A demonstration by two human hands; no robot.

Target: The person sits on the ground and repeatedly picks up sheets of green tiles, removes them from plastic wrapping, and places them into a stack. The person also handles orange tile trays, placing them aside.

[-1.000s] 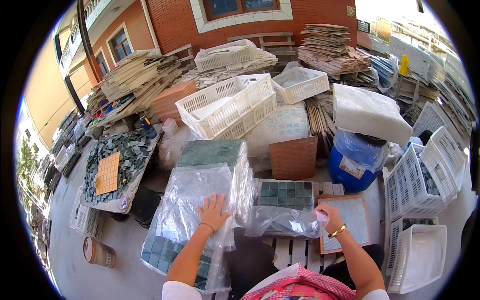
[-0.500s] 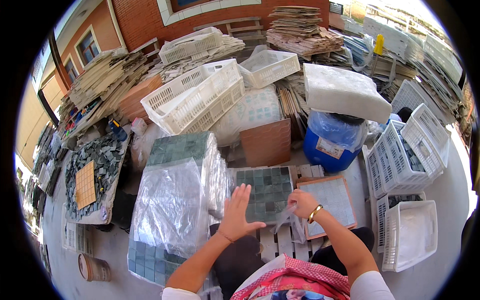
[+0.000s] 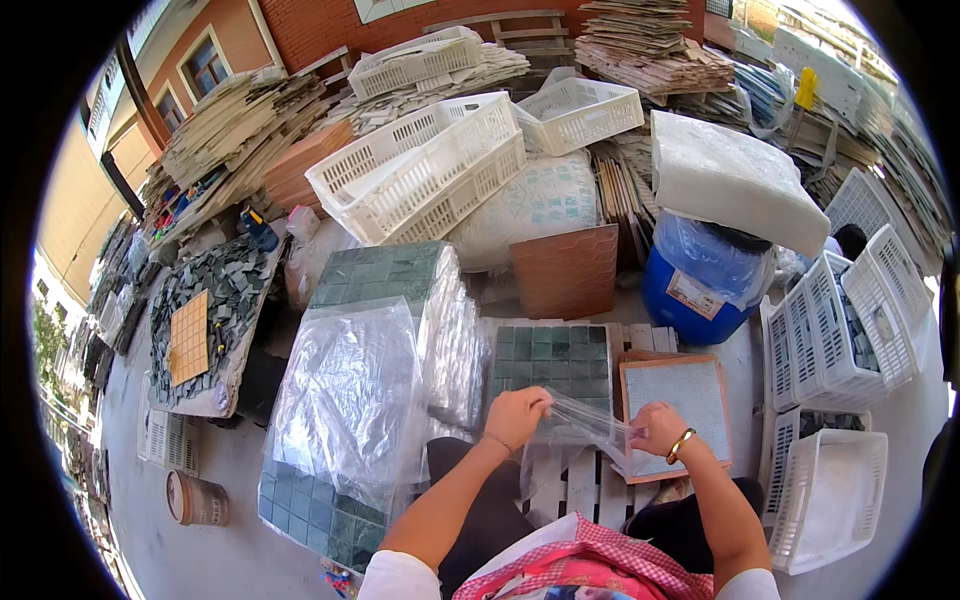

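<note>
A clear plastic sheet [image 3: 588, 424] is stretched between my hands over the slatted pallet [image 3: 578, 482]. My left hand [image 3: 518, 415] pinches one end of it, and my right hand [image 3: 658, 430], below a gold bangle, grips the other. Just beyond the sheet lies a dark green mosaic tile panel [image 3: 552, 362], its near part covered by the plastic. By my right hand is a framed board [image 3: 690, 390] with a grey face and an orange-brown rim. On my left stands a stack of wrapped tile panels [image 3: 375, 265] with loose clear film [image 3: 345, 385] over it.
A blue barrel [image 3: 690, 300] carrying a white foam block [image 3: 735, 180] stands far right. White crates [image 3: 830, 500] line the right side. At left, a table holds loose tile pieces [image 3: 225, 300] and a yellow grid tray [image 3: 188, 338]. A brown bucket [image 3: 197, 498] sits on the floor.
My left hand, open and empty before, has moved right and closed on the plastic. My right hand has shifted right and down, and the sheet is now drawn out between both hands.
</note>
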